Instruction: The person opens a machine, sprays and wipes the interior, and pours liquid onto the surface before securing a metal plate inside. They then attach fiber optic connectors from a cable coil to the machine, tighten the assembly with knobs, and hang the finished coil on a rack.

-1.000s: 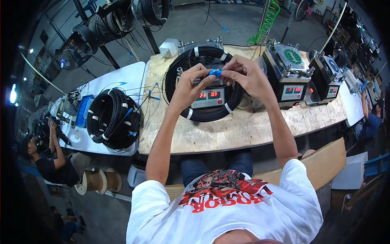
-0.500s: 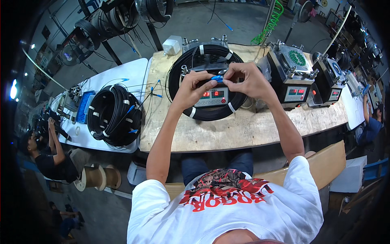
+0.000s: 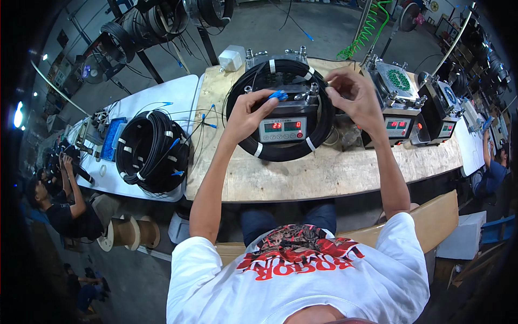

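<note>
Our left hand (image 3: pixel 249 114) pinches a blue plug (image 3: pixel 278 95) over the heater (image 3: pixel 284 116); our right hand (image 3: pixel 353 100), fingers curled, holds nothing we can make out, above the cable coil (image 3: pixel 270 154).

A small blue connector (image 3: pixel 278 95) sits pinched above the black cable coil (image 3: pixel 280 146) ringing the grey machine.

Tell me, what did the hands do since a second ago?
The hands drew apart. The left hand keeps the blue connector in its grip; the right hand slid off to the right, pinching something too thin to see. The black cable coil stayed on its machine.
</note>
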Action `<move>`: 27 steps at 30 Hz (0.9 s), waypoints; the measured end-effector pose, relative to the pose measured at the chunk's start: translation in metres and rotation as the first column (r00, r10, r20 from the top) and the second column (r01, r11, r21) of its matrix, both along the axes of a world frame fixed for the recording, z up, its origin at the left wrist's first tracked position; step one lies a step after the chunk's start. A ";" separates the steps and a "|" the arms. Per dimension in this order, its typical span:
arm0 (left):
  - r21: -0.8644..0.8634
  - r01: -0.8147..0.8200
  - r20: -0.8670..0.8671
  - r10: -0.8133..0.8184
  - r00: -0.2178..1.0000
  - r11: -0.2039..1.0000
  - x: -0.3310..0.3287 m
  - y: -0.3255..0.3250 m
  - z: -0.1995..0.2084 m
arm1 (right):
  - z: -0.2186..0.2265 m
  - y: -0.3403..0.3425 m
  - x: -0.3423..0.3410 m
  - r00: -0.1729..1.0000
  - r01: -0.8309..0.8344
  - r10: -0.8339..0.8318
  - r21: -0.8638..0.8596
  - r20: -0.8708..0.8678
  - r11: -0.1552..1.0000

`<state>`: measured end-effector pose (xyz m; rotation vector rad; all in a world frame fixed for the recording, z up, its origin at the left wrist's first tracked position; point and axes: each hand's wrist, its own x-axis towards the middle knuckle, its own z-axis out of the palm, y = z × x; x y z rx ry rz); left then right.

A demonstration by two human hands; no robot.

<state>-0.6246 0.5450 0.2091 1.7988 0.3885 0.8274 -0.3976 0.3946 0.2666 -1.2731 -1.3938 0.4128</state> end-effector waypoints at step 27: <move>0.031 0.044 0.004 -0.044 0.999 0.999 -0.006 0.016 -0.009 | -0.002 0.032 0.013 0.952 -0.227 0.267 -0.243 0.150 0.943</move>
